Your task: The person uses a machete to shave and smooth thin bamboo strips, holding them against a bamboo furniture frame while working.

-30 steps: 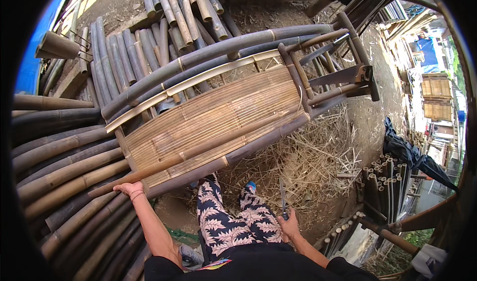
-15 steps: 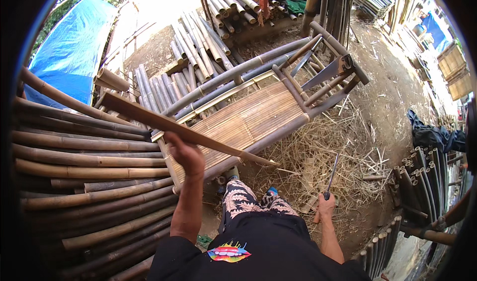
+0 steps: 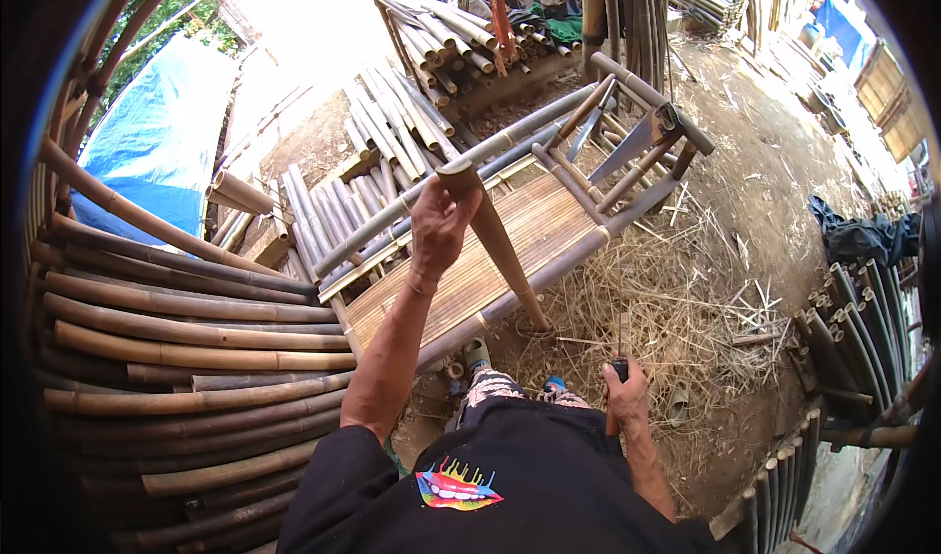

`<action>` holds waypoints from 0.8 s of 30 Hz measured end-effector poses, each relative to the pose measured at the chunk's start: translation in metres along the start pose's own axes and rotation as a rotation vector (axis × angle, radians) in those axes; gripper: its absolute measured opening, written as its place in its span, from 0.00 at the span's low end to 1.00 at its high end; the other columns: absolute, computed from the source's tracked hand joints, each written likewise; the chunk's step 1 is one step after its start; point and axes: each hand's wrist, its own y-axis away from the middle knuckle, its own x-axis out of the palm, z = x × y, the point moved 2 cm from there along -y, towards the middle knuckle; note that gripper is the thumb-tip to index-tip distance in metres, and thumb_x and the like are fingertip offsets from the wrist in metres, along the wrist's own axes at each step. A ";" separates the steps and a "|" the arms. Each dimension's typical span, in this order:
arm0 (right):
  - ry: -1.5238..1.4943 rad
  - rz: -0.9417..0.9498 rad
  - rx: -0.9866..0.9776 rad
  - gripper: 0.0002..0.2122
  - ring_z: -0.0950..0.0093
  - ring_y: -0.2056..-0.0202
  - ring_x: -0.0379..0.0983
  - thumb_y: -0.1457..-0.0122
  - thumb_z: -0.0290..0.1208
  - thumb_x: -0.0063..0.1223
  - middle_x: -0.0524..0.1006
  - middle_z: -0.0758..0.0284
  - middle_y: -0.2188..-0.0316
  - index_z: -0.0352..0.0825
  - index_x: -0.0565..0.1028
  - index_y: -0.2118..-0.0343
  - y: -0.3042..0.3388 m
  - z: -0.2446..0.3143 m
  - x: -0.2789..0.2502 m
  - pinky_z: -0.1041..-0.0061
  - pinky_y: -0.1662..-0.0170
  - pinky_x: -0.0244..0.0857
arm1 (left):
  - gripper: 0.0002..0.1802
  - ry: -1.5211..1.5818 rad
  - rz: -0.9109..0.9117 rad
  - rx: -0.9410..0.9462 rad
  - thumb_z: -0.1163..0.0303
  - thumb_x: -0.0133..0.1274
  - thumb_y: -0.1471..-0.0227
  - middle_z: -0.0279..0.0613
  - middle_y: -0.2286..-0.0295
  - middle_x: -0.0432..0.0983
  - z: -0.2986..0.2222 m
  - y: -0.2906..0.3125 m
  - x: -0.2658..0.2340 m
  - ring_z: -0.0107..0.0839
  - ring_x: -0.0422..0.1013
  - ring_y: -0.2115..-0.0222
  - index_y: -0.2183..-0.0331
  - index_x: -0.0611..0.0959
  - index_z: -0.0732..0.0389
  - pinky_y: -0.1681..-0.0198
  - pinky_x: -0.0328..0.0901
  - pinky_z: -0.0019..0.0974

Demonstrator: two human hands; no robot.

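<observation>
1. Far left, a stack of long brown bamboo poles (image 3: 186, 309) is lying sideways, with a blue plastic tarpaulin (image 3: 147, 152) spread behind it.
2. Moving in, the left hand (image 3: 438, 228) is closing around the upper part of a short tan bamboo pole (image 3: 495, 240), fingers wrapped firmly round it just below its top end.
3. That pole is standing almost upright, tilting a little; its long axis is running from the hand down and to the right, its foot resting on the ground at the edge of the slatted bamboo bench frame (image 3: 510, 240).
4. The bench is lying across the middle, behind the pole, its long rails slanting up to the right.
5. Lower right, the right hand (image 3: 625, 395) is gripping a dark-handled thin blade tool (image 3: 620, 353), fist shut on the handle, blade pointing up; the blade's kind is too small to tell.
6. The tool is sitting near the pole's foot, so the right hand is nearer the lower end and the left is governing the top.
7. Right of that, dry straw and bamboo shavings (image 3: 686, 299) are littering the dirt.
</observation>
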 end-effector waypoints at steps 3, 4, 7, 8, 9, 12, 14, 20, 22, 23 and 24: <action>0.140 -0.009 -0.151 0.22 0.77 0.78 0.70 0.43 0.34 0.55 0.74 0.66 0.76 0.25 0.67 0.50 0.002 -0.009 -0.003 0.77 0.75 0.66 | 0.14 0.028 -0.053 0.001 0.73 0.59 0.48 0.34 0.67 0.78 -0.006 -0.011 0.011 0.22 0.73 0.68 0.58 0.77 0.63 0.64 0.69 0.26; 0.197 0.003 -0.193 0.21 0.80 0.81 0.69 0.42 0.33 0.54 0.73 0.67 0.77 0.26 0.65 0.49 0.004 -0.007 -0.004 0.79 0.78 0.64 | 0.13 0.044 -0.077 0.039 0.73 0.59 0.48 0.34 0.68 0.78 -0.005 -0.012 0.012 0.22 0.73 0.68 0.59 0.78 0.63 0.64 0.68 0.26; 0.134 0.043 -0.022 0.22 0.73 0.74 0.73 0.44 0.35 0.57 0.76 0.62 0.73 0.25 0.68 0.51 0.021 0.016 -0.009 0.75 0.67 0.68 | 0.13 0.013 -0.077 0.085 0.74 0.59 0.47 0.32 0.67 0.77 0.001 -0.013 0.014 0.20 0.72 0.68 0.58 0.78 0.62 0.65 0.68 0.24; 0.074 0.053 0.032 0.23 0.70 0.70 0.74 0.45 0.36 0.58 0.77 0.60 0.72 0.25 0.69 0.51 0.027 0.027 -0.008 0.73 0.62 0.69 | 0.13 0.064 -0.082 0.095 0.75 0.58 0.47 0.32 0.67 0.77 0.001 -0.013 0.018 0.20 0.72 0.67 0.58 0.78 0.62 0.65 0.68 0.24; 0.061 0.023 -0.041 0.22 0.68 0.69 0.76 0.42 0.36 0.54 0.78 0.58 0.72 0.25 0.68 0.50 0.031 0.031 -0.007 0.72 0.62 0.69 | 0.13 0.075 -0.084 0.032 0.75 0.58 0.48 0.33 0.67 0.77 -0.005 -0.013 0.021 0.20 0.72 0.68 0.58 0.78 0.63 0.65 0.68 0.24; 0.197 -0.009 -0.095 0.21 0.67 0.67 0.77 0.40 0.38 0.51 0.79 0.57 0.71 0.25 0.67 0.51 0.035 0.037 -0.017 0.70 0.62 0.69 | 0.12 0.081 -0.034 0.020 0.76 0.58 0.47 0.34 0.68 0.78 -0.013 -0.016 0.037 0.19 0.72 0.67 0.59 0.79 0.64 0.65 0.68 0.23; 0.172 0.026 -0.082 0.22 0.65 0.67 0.77 0.39 0.42 0.49 0.78 0.54 0.71 0.26 0.68 0.52 0.041 0.036 -0.017 0.68 0.63 0.69 | 0.11 0.084 -0.021 0.057 0.76 0.58 0.48 0.35 0.68 0.78 -0.021 -0.015 0.053 0.19 0.72 0.68 0.60 0.79 0.64 0.67 0.68 0.23; 0.200 0.155 -0.157 0.21 0.63 0.71 0.77 0.39 0.44 0.50 0.77 0.55 0.74 0.29 0.69 0.55 0.059 0.077 0.002 0.67 0.66 0.69 | 0.09 -0.036 0.019 0.056 0.75 0.59 0.48 0.33 0.73 0.78 -0.021 -0.009 0.083 0.15 0.70 0.75 0.63 0.80 0.65 0.74 0.66 0.22; 0.191 0.175 -0.162 0.18 0.61 0.71 0.77 0.39 0.42 0.50 0.77 0.54 0.74 0.30 0.69 0.56 0.057 0.083 0.008 0.66 0.66 0.69 | 0.08 -0.078 0.016 0.033 0.75 0.59 0.48 0.31 0.75 0.77 -0.022 -0.008 0.085 0.14 0.69 0.77 0.64 0.80 0.65 0.76 0.64 0.21; 0.200 0.177 -0.176 0.18 0.59 0.71 0.77 0.39 0.42 0.50 0.77 0.54 0.74 0.30 0.68 0.56 0.057 0.084 0.012 0.65 0.66 0.69 | 0.08 -0.074 0.006 0.034 0.75 0.58 0.48 0.29 0.78 0.75 -0.018 -0.007 0.085 0.13 0.68 0.78 0.64 0.80 0.64 0.78 0.62 0.21; 0.210 0.178 -0.190 0.18 0.58 0.70 0.77 0.39 0.42 0.50 0.77 0.53 0.74 0.31 0.68 0.56 0.056 0.085 0.014 0.64 0.66 0.69 | 0.08 -0.093 0.003 0.044 0.75 0.59 0.48 0.29 0.79 0.75 -0.021 -0.008 0.087 0.13 0.67 0.78 0.65 0.80 0.65 0.79 0.61 0.21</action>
